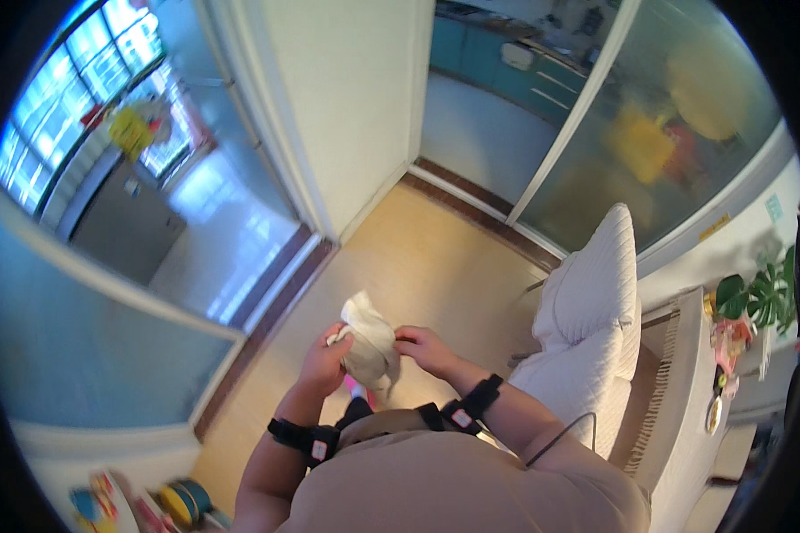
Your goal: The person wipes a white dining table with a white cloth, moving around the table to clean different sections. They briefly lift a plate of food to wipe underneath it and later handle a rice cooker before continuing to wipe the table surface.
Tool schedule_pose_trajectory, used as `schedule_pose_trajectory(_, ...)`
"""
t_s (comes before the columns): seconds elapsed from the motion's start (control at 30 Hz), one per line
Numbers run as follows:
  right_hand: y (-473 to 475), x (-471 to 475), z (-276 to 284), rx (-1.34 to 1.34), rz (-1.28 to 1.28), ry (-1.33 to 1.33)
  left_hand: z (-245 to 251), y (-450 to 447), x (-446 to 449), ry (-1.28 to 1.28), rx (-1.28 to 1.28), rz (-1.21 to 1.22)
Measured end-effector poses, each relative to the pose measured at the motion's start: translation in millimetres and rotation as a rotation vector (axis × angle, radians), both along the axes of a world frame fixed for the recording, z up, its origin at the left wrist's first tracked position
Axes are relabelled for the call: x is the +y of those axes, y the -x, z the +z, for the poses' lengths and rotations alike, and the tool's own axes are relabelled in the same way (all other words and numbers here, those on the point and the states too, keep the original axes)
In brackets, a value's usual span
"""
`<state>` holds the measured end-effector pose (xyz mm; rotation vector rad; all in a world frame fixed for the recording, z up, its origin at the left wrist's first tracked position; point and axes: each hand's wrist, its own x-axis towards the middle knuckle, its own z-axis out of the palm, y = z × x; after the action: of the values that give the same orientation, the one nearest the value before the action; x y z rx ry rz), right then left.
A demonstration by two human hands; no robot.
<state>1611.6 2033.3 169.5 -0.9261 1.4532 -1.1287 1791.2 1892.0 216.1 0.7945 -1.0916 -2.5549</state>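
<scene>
A crumpled off-white cloth (369,350) is bunched up in front of my body, above the floor. On its left side, my left hand (327,358) grips it with the thumb on top. The fingers of my right hand (427,348) pinch its right edge. One corner of the cloth sticks up away from me, and its lower end hangs loose toward my waist. Part of a pink shoe (352,386) shows below the cloth. Folds hide whether anything is inside the cloth.
At right stands a chair with a quilted white cover (583,320), beside a table with a fringed cloth (683,373) and a green plant (760,296). Sliding glass doors (647,126) border the kitchen. At left, a raised threshold (287,280) leads to a balcony with a grey cabinet (130,216).
</scene>
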Motion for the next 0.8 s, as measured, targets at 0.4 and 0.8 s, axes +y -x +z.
schedule_pose_trajectory(0.4, 184, -103, 12, -0.078, -0.791, 0.106, 6, 317, -157, 0.619, 0.144, -0.850)
schedule_pose_trajectory(0.8, 545, -182, 19, -0.407, -0.855, 0.250, 1, 607, -306, 0.589, -0.176, -0.180)
